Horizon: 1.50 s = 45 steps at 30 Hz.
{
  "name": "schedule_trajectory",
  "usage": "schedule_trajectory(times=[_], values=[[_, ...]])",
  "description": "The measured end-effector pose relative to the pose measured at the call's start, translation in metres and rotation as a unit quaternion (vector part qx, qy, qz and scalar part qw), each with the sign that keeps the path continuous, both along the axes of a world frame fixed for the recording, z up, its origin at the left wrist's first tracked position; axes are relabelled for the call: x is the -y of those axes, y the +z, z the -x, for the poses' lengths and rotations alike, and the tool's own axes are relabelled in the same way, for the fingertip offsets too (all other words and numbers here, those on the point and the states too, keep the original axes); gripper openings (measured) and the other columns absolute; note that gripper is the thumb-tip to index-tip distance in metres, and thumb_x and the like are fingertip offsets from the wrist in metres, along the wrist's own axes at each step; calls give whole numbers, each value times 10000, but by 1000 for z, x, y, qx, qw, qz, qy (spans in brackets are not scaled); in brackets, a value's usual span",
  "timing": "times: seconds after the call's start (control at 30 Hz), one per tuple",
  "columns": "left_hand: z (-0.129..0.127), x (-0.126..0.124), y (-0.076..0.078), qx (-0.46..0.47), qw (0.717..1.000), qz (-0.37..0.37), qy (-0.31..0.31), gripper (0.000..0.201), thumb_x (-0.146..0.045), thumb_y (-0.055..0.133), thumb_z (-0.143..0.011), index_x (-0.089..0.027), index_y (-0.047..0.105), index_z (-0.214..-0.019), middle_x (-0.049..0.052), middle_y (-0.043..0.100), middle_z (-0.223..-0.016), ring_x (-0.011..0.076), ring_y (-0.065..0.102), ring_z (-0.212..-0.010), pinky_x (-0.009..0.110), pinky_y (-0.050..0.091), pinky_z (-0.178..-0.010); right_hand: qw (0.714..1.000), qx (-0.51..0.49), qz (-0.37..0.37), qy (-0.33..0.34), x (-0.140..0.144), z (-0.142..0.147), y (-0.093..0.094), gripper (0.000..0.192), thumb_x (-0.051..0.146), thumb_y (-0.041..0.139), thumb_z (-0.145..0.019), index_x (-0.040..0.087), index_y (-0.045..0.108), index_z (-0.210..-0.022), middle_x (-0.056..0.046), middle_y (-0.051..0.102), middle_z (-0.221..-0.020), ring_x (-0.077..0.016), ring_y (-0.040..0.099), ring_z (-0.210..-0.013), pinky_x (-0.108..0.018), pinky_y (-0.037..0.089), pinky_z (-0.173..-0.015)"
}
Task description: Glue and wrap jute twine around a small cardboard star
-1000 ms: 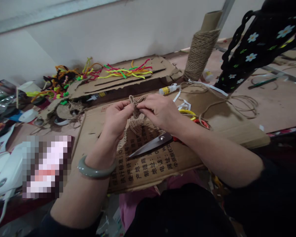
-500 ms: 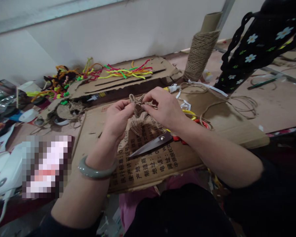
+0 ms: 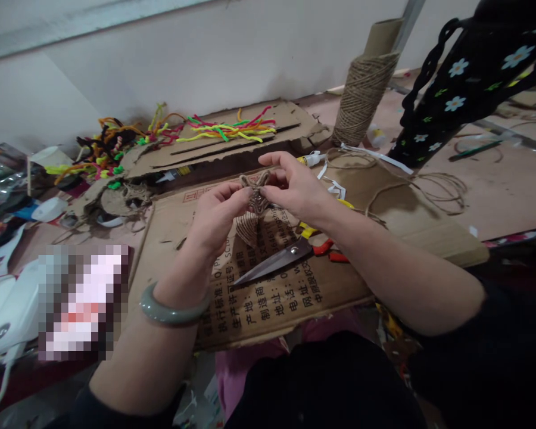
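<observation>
both grips pinch twine piece (image 3: 251,205), upright, bow end up, over cardboard (image 3: 268,286).

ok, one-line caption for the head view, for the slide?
Both hands, left and right, pinch a small twine piece above a cardboard sheet, scissors beneath, twine spool behind.

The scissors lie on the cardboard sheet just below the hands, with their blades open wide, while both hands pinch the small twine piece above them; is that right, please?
Not quite: the head view shows the scissors with their blades closed together, not open wide. They do lie on the cardboard sheet just below the hands, and the left hand and right hand both pinch the small twine piece above them.
</observation>
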<state>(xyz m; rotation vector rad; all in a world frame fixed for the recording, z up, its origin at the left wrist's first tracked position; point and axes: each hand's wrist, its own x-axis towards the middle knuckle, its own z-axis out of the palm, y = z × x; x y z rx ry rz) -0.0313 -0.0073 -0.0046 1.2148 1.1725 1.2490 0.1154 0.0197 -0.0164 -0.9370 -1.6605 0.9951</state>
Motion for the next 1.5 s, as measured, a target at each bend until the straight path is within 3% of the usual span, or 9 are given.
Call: schedule_trajectory(times=[0.2, 0.43, 0.57, 0.73, 0.93, 1.3, 1.5], values=[[1, 2, 0, -50, 994, 37, -90, 133, -222, 714, -631, -134, 689, -727, 13, 643, -659, 104, 546, -606, 238, 456, -615, 996, 46, -10, 70, 1, -6, 4, 430, 68, 515, -649, 151, 472, -1068, -5, 605, -831, -117, 586, -755, -258, 484, -665], [1, 1, 1, -39, 997, 31, -62, 75, -169, 679, -618, -131, 667, -681, 4, 620, -629, 95, 518, -581, 234, 450, -591, 995, 72, -48, 44, -1, -8, 4, 369, 212, 584, -721, 139, 535, -1079, -69, 624, -1001, -163, 600, -890, -336, 502, -803], [2, 0, 1, -21, 999, 15, -44, 88, -194, 686, -624, -135, 655, -681, 6, 614, -641, 98, 520, -585, 249, 452, -615, 997, 58, -42, 40, -3, -7, 5, 309, 166, 546, -738, 133, 548, -1046, -57, 630, -961, -146, 601, -871, -309, 498, -778], [3, 1, 4, -24, 996, 49, -75, 159, -255, 720, -618, -140, 656, -708, 27, 633, -727, 111, 546, -626, 265, 456, -639, 998, 43, -30, 47, -1, -7, 9, 250, 85, 522, -718, 113, 559, -964, -28, 610, -854, -101, 557, -737, -258, 468, -692], [9, -1, 3, -12, 996, 58, -62, 178, -333, 712, -640, -167, 650, -658, 10, 592, -645, 91, 477, -540, 237, 379, -522, 994, 77, 10, 71, 2, -10, 14, 291, 65, 522, -720, 131, 545, -1003, 32, 531, -680, -86, 473, -600, -237, 399, -577], [13, -2, 2, -13, 997, 38, -62, 155, -287, 739, -634, -159, 655, -609, -12, 546, -570, 69, 437, -513, 220, 346, -514, 993, 83, 9, 80, 2, -10, 14, 287, 68, 519, -720, 136, 539, -998, 27, 543, -696, -87, 487, -624, -233, 406, -588], [12, 0, 4, -6, 994, 55, -94, 244, -419, 718, -661, -179, 692, -701, 40, 628, -695, 114, 510, -583, 259, 403, -556, 993, 80, -18, 88, 0, -13, 12, 304, 79, 534, -711, 145, 552, -1007, 17, 566, -727, -96, 507, -649, -239, 422, -598]])
